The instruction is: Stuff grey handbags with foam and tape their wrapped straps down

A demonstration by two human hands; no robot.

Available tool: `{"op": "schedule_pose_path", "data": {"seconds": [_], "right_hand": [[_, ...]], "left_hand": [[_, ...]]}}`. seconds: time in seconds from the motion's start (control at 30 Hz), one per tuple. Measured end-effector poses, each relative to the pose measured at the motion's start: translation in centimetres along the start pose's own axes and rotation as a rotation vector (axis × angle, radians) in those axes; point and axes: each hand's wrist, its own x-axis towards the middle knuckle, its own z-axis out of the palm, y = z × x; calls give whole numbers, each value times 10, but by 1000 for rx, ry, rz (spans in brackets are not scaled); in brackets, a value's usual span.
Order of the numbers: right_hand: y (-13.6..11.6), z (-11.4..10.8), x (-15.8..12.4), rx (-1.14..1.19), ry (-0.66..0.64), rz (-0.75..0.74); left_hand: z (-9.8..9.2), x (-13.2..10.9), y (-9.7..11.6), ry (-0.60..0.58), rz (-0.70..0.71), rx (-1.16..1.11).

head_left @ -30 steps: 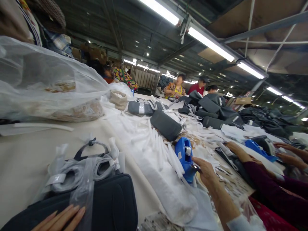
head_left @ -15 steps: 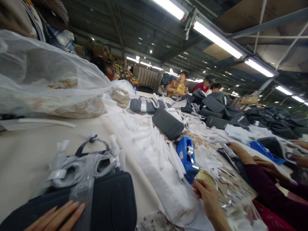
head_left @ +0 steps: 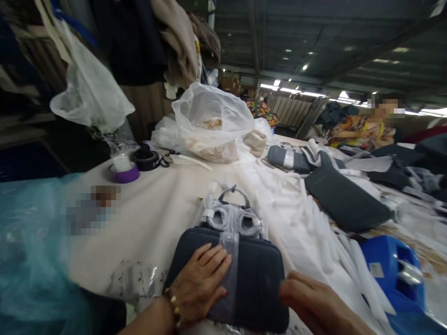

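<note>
A dark grey bag (head_left: pixel 260 274) lies flat in front of me, with a clear plastic strip (head_left: pixel 229 265) down its middle. At its top end are bundled straps (head_left: pixel 251 223) wrapped in clear plastic and a small carry loop (head_left: pixel 235 191). My left hand (head_left: pixel 200 284) rests palm down on the bag, fingers stretched out beside the strip. Close to the bag's right edge is my right hand (head_left: pixel 310 298), somewhat blurred, its fingers curled together; anything between them is hidden. The blue tape dispenser (head_left: pixel 379 260) stands to the right.
White foam tubes (head_left: pixel 324 228) lie along the right, with another dark grey bag (head_left: pixel 345 200) beyond. A purple tape roll (head_left: pixel 125 173) and a black tape roll (head_left: pixel 145 158) sit at the back left. Teal plastic (head_left: pixel 31 246) covers the left side. A person (head_left: pixel 366 132) is at the back.
My view has swung left. My right hand has moved from the tape dispenser to the bag's right edge. My left hand still lies on the bag.
</note>
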Motion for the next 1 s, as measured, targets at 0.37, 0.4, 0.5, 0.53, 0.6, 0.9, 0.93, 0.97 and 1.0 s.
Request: {"op": "schedule_pose_path", "data": {"seconds": [0.37,0.4,0.5,0.53,0.6,0.9,0.93,0.97,1.0], "right_hand": [[9,20,159,-478,-506,-217],[9,21,164,-471,-529,-191],[7,25,175,-450,-554,-94],[8,26,178,-441,-551,-50],[12,28,183,-417,-542,41],[48,25,196,-394,-334,203],[47,25,193,-398,-298,196],[44,26,188,-409,-249,188],[39,28,181,-425,-193,182]], "left_hand": [[7,-4,0,18,-40,-106],[8,-4,-1,10,-39,-111],[12,-5,-3,-8,-39,-108],[13,-5,-3,-9,-36,-103],[14,-5,-4,5,-32,-94],[6,-4,-3,-11,-44,-123],[5,-4,-3,1,-43,-135],[4,-5,-3,23,-41,-147],[3,-5,-3,48,-37,-158]]}}
